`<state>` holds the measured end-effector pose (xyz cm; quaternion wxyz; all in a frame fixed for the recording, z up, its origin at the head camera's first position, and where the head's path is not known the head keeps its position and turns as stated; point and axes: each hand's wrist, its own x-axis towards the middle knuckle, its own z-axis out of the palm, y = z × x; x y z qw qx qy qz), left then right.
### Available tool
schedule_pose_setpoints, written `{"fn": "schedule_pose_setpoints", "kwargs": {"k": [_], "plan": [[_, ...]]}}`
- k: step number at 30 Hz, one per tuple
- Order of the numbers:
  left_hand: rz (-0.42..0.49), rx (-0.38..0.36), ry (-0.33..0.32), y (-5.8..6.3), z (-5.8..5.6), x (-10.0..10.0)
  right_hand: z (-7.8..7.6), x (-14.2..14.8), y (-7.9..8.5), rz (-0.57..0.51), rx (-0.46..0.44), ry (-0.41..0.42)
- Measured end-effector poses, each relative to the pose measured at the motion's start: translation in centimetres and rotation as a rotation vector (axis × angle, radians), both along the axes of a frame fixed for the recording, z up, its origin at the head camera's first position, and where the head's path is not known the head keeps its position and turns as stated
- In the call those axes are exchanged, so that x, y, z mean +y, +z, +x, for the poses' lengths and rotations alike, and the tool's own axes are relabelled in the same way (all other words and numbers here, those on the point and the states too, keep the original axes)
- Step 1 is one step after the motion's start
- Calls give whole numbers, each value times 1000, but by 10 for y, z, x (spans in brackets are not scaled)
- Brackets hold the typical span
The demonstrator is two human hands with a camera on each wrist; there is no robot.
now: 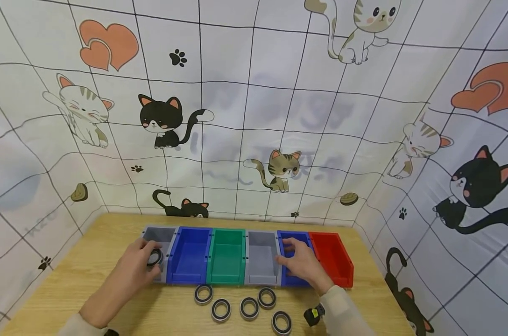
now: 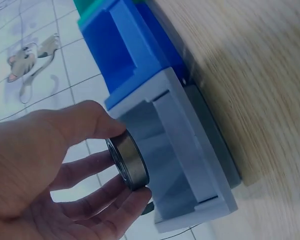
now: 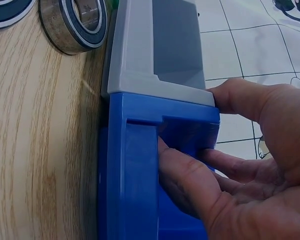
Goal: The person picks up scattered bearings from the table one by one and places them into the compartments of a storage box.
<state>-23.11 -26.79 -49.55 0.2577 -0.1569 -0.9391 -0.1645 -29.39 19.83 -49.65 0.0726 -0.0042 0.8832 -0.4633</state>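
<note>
My left hand (image 1: 138, 262) pinches a ball bearing (image 2: 132, 160) between thumb and fingers. The bearing is tilted on edge in front of the leftmost grey bin (image 2: 187, 155). At the right-hand blue bin (image 3: 142, 185), my right hand (image 1: 301, 262) reaches in with its fingers spread. Its thumb lies at the wall shared with the neighbouring grey bin (image 3: 127, 55), and its other fingers are partly hidden inside the blue one. No bearing shows in that hand. Several more bearings (image 1: 214, 311) lie flat on the table in front of the bins.
A green bin (image 1: 228, 261) and another blue bin (image 1: 191, 254) stand left of the middle, with a red bin (image 1: 334, 261) at the right end of the row. The wooden table (image 1: 111, 228) meets a cat-print curtain (image 1: 224, 154) behind. A small black device (image 1: 314, 315) sits by my right wrist.
</note>
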Motion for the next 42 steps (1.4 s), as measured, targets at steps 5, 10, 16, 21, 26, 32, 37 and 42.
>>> {"fn": "schedule_pose_setpoints", "kwargs": {"k": [5, 10, 16, 21, 26, 32, 37, 42], "plan": [[-25, -101, 7, -3, -15, 0, 0, 1, 0, 5, 7, 0], [-61, -128, -7, -14, -27, 1, 3, 1, 1, -1, 13, 1], [-72, -240, 16, -19, -35, 4, 3, -1, 1, 2, 15, 3], [-84, -284, 29, -26, -42, 0, 2, -1, 1, 2, 7, 3], [-74, -306, 28, -28, -44, -1, 2, 0, 1, 5, 8, -3], [-46, -277, 47, -20, -33, 4, 1, 1, -1, -5, 2, 1], [-6, -182, 40, -11, -18, 13, -1, 3, -3, -8, 7, -6], [-2, -55, 45, -6, -2, 20, -2, 3, -4, -25, 9, -6]]}}
